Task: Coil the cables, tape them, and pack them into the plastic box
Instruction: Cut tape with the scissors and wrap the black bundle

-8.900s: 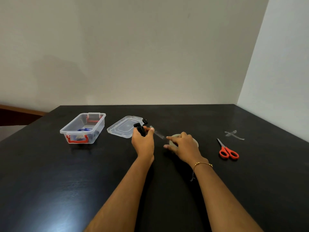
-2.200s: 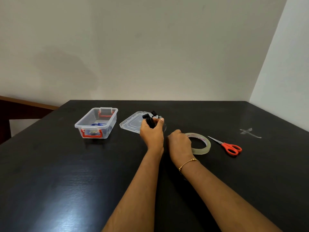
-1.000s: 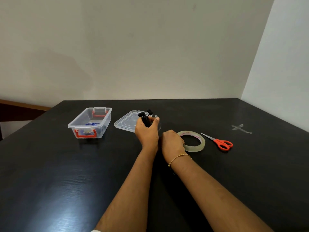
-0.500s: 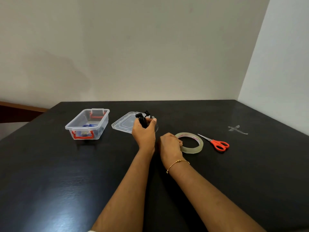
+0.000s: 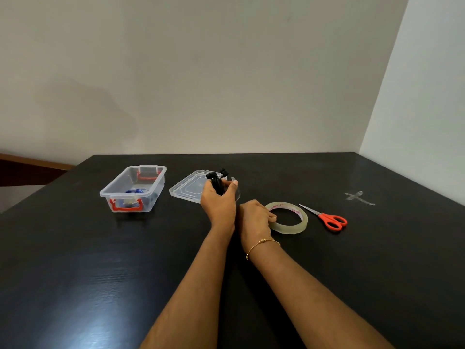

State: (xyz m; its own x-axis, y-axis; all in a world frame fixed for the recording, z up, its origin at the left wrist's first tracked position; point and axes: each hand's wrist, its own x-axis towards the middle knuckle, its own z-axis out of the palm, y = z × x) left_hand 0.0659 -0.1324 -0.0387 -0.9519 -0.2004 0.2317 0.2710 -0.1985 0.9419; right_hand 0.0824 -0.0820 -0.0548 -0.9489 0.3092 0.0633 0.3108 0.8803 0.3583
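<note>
left hand point(image 5: 219, 203) gripping coiled black cable point(image 5: 216, 183) upright for taping | right hand point(image 5: 254, 218) curling onto tape roll point(image 5: 289, 217), steadying it

Along the middle of the desk point(image 5: 75, 285) runs a line of obstacles: the open plastic box point(image 5: 133, 188) toward the left edge, its lid point(image 5: 187, 188) beside it, then the tape roll point(image 5: 289, 217) and scissors point(image 5: 329, 219) toward the right. Wide bare surface lies along the near edge and the far edge by the wall.
</note>
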